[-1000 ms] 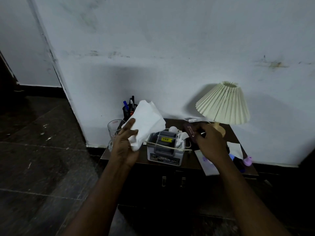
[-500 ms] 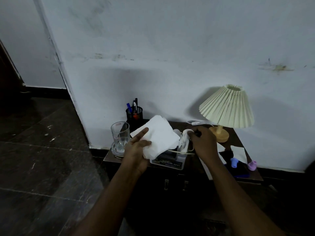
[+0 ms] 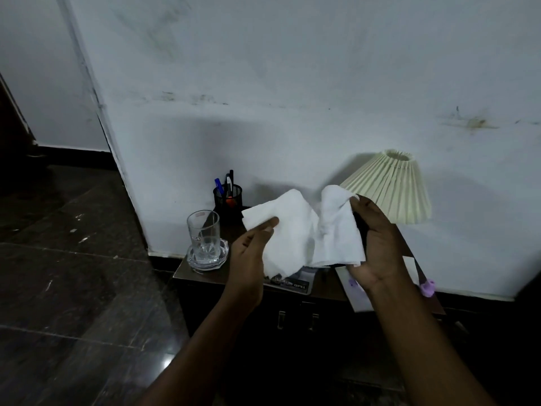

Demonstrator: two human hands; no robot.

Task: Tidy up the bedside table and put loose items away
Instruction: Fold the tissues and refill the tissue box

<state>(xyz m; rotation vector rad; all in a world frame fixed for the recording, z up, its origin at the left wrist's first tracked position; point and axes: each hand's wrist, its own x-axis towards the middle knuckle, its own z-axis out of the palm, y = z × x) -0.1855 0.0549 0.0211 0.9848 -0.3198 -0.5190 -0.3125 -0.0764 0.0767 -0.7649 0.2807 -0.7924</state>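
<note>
A white tissue is stretched between both hands above the dark bedside table. My left hand pinches its left edge with thumb on top. My right hand grips its right edge, fingers curled round the paper. The tissue hides most of the small box underneath; only its printed front edge shows.
A glass stands on a clear glass coaster at the table's left end. Behind it is a black mesh pen holder. A pleated cream lamp stands at the right. White paper and a small purple object lie near the right edge.
My right hand left the items beside the box and took hold of the tissue's right edge. Both hands now spread the tissue higher above the box.
</note>
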